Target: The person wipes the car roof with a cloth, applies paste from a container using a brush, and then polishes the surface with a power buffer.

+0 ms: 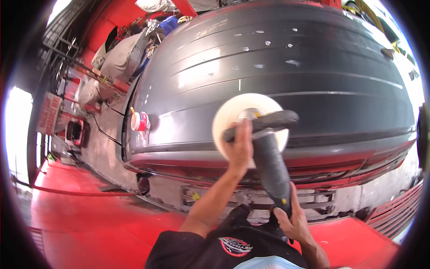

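Observation:
A black polisher (272, 170) with a round white pad (222, 127) lies over the near edge of the dark grey van roof (340, 112). My left hand (242, 148) is closed around one end of its front handle (280, 120). Lower down, my right hand (293, 222) wraps the rear of the polisher body. The pad appears to rest on the roof, though its underside is hidden. White dabs (268, 43) dot the far part of the roof. Left of the pad, a small red and white tub (139, 121) with an orange stick in it stands on the roof.
A wooden bench or rack (309, 197) is below the van's side. Red floor (89, 210) spreads around my feet. Covered bulky items (123, 58) stand along the left wall. A slatted red bench (398, 208) is at right. A dark cable (105, 132) runs on the left.

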Available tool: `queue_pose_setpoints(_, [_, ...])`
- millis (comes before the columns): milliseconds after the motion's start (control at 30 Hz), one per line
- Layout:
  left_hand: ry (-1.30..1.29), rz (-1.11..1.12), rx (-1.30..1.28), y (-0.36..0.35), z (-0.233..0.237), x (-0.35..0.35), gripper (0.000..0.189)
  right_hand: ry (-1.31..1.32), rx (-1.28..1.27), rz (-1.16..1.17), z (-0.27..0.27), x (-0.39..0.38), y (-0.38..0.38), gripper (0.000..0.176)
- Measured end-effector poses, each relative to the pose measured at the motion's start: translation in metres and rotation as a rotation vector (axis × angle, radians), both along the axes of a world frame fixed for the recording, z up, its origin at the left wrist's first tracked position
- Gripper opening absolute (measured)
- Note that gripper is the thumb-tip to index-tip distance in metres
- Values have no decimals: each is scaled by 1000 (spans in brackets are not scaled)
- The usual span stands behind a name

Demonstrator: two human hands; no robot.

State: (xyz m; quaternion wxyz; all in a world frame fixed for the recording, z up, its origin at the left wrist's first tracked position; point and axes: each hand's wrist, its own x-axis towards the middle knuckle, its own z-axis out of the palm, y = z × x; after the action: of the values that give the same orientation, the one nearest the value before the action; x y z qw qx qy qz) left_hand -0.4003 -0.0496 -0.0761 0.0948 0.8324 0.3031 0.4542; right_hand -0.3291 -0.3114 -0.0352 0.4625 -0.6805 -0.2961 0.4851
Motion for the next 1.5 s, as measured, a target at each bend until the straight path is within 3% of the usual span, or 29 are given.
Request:
queue_pose_setpoints(33, [125,100,83,13,0,-22,36,-125,112,78,-4,-8,13,84])
queue_pose_setpoints(67, [64,141,-122,31,-18,-45,41,-15,52,128,1,-15,28,87])
queue_pose_setpoints(100, [357,288,-27,58,-51,-81,43,32,55,175,2,-20,42,86])
queue_pose_setpoints(133, [-165,140,-526,53,-1,-81,41,79,60,221,-1,-28,54,86])
queue_pose_setpoints(167, [-426,208,-759,52,27,-78,43,100,71,183,-10,-37,63,86])
queue_pose_setpoints(200, [-358,168,-583,82,-2,-110,51,64,165,216,-24,-47,75,86])
queue_pose_setpoints(233, [-587,274,-685,72,30,-92,55,27,254,250,-36,-58,86,86])
queue_pose_setpoints(267, [-670,264,-681,88,25,-105,57,46,258,214,-44,-67,95,86])
queue_pose_setpoints(467, [-730,123,-683,134,22,-118,38,60,336,213,-62,-88,125,83])
queue_pose_setpoints(700, [-900,27,-665,88,10,-21,28,-166,235,63,-57,-56,78,85])
queue_pose_setpoints(767, [-896,-49,-660,61,11,28,26,-182,245,-18,-53,-37,57,86])
queue_pose_setpoints(833, [-556,-203,-334,80,-41,42,30,-232,240,-144,-51,-18,36,91])
queue_pose_setpoints(867, [-690,-326,-748,65,-32,60,35,-253,216,-191,-49,-3,25,93])
queue_pose_setpoints(900, [-491,-278,-528,69,-56,80,37,-257,227,-246,-42,13,15,95])
queue_pose_setpoints(933, [-545,-307,-547,44,-43,111,41,-261,241,-295,-35,28,6,96])
queue_pose_setpoints(967, [-641,-191,-879,7,-2,140,45,-228,205,-332,-31,41,0,97])
queue_pose_setpoints(1033, [-616,-300,-920,-22,13,175,43,-158,117,-395,-29,63,-9,99])
queue_pose_setpoints(1067, [-618,-393,-998,-26,10,187,42,-285,168,-447,-34,70,-12,97])
queue_pose_setpoints(1200, [-630,-588,-1089,-41,3,220,27,-299,76,-497,-40,89,-27,95])
queue_pose_setpoints(1267, [-502,-556,-1092,-48,14,217,24,-316,66,-504,-41,86,-28,94])
queue_pose_setpoints(1367, [-494,-500,-1142,-39,-7,196,29,-415,94,-490,-45,77,-27,93])
queue_pose_setpoints(1433, [-501,-468,-616,-22,-40,178,35,-371,80,-417,-58,72,-22,95])
queue_pose_setpoints(1500, [-685,-407,-907,-18,-21,151,40,-299,66,-345,-62,68,-14,97])
